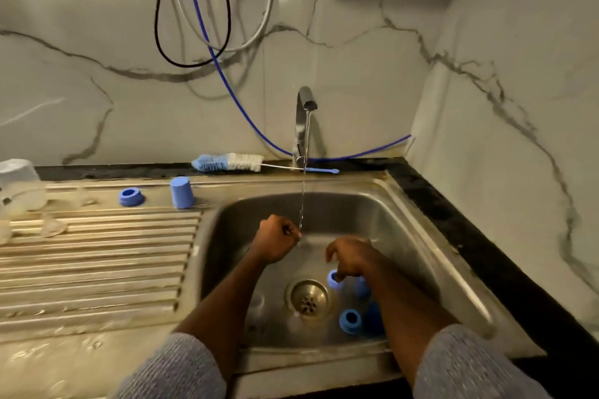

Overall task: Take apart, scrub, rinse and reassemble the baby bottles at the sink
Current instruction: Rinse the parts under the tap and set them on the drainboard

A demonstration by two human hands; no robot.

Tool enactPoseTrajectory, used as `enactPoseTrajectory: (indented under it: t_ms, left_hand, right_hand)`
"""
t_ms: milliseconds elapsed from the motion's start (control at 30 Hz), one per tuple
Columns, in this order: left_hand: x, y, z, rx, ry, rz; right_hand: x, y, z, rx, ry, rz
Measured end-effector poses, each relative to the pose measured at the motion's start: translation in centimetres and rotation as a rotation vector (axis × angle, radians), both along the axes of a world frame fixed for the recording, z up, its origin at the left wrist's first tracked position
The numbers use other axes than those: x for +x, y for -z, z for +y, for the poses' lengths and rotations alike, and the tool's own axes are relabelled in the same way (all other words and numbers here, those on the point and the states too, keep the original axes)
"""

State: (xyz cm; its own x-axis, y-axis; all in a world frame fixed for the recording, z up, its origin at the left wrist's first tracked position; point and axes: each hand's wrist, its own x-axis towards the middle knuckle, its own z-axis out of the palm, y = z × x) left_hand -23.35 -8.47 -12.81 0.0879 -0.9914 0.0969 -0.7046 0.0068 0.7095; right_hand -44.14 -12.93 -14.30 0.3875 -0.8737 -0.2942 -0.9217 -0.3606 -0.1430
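Note:
My left hand is curled into a fist in the sink, right beside the thin water stream; I see nothing in it. My right hand reaches down, and its fingertips pinch the rim of a blue bottle ring near the drain. A second blue ring lies in front of it. Two blue caps are partly hidden by my right forearm. On the drainboard stand another blue ring and a blue cap.
The tap runs at the back of the sink. A bottle brush lies on the ledge behind it. Clear teats and a clear bottle sit at the drainboard's far left. Something clear and blurred lies left of the drain.

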Motion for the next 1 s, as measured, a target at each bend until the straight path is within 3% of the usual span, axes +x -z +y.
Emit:
enactPoseTrajectory:
  t_ms: [167,367,433,600,800,1000]
  left_hand:
    - [1.8,0.8,-0.9,0.0,-0.028,0.059]
    - [1.6,2.0,-2.1,0.026,-0.03,0.12]
    - [1.7,2.6,-2.4,0.037,-0.066,0.143]
    - [1.2,2.6,-2.6,0.034,-0.112,0.195]
    - [0.2,2.7,-2.6,-0.039,-0.008,0.247]
    - [0.1,2.7,-2.9,-0.093,-0.032,0.389]
  right_hand:
    - [0.9,0.6,-0.8,0.01,-0.076,0.238]
    - [2.0,1.8,-0.5,0.03,-0.05,0.214]
    - [3.2,1.4,-0.7,0.027,-0.008,0.046]
    - [6.8,0.0,-2.0,0.02,0.22,-0.642]
    - [6.5,0.4,-2.9,0.28,0.372,-1.054]
    - [7.1,-0.6,-2.7,0.44,0.409,-1.371]
